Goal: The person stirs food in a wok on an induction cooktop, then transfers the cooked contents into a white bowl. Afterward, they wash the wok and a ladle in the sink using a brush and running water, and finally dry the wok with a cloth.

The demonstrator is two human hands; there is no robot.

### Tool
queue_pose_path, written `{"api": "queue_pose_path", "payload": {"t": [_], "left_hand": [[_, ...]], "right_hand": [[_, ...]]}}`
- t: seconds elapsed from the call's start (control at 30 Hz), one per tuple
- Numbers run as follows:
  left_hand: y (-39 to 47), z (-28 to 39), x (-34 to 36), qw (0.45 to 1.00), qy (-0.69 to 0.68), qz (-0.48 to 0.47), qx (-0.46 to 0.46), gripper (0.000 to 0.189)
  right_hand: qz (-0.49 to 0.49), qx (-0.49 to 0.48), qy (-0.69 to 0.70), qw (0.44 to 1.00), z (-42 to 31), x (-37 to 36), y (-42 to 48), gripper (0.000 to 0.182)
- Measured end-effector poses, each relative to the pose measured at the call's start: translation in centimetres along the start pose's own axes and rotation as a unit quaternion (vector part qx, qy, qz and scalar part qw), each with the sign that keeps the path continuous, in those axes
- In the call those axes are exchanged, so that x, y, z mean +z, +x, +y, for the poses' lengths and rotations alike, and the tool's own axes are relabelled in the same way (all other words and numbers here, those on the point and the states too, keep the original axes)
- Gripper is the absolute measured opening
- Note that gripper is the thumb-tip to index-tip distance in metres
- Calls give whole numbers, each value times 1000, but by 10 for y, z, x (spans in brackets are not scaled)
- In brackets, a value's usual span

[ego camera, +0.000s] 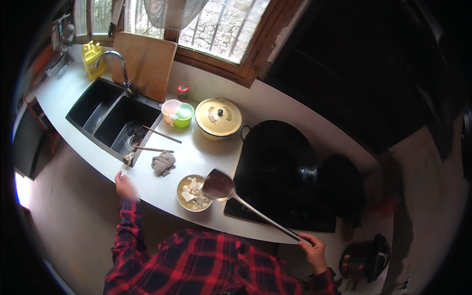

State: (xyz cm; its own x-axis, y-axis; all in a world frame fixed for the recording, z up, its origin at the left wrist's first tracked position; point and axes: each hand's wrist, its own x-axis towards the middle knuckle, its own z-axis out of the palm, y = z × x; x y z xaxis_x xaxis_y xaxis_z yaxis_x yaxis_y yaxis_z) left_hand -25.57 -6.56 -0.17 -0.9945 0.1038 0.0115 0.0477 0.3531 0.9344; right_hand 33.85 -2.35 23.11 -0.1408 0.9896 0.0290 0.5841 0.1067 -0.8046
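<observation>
My right hand (314, 250) grips the end of a long metal wok spatula (267, 218). Its broad blade reaches over the right rim of a bowl (178, 199) that holds white chunks, possibly tofu, in yellowish liquid. Near the counter's front edge is my left hand (126, 187), partly blurred, with nothing seen in it. A crumpled grey cloth (163, 163) lies between that hand and the lidded pot. Two wooden sticks (162, 134) stick out over the right edge of the black double sink (107, 145). A short brush-like item (128, 158) rests at the sink's front corner.
A black wok (282, 158) sits on the black stove (236, 210). Behind the bowl stand a yellow lidded enamel pot (218, 118), a pink and green container (177, 112) and a red-lidded jar (183, 92). A wooden board (143, 64) leans by the faucet (123, 66). A cooker (363, 258) is at right.
</observation>
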Motion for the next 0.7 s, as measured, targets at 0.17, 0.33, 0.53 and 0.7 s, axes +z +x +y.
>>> {"api": "queue_pose_path", "payload": {"t": [0.17,0.33,0.53,0.7], "left_hand": [[-2,15,55,957,36,-120,262,27],[-9,33,82,852,339,-285,279,66],[-27,30,105,803,388,-322,319,49],[-31,21,96,780,416,-324,337,19]], "right_hand": [[78,115,114,984,43,-28,6,22],[89,128,7,988,156,-39,53,20],[138,124,-10,983,225,-16,102,15],[102,149,181,967,129,13,78,17]]}}
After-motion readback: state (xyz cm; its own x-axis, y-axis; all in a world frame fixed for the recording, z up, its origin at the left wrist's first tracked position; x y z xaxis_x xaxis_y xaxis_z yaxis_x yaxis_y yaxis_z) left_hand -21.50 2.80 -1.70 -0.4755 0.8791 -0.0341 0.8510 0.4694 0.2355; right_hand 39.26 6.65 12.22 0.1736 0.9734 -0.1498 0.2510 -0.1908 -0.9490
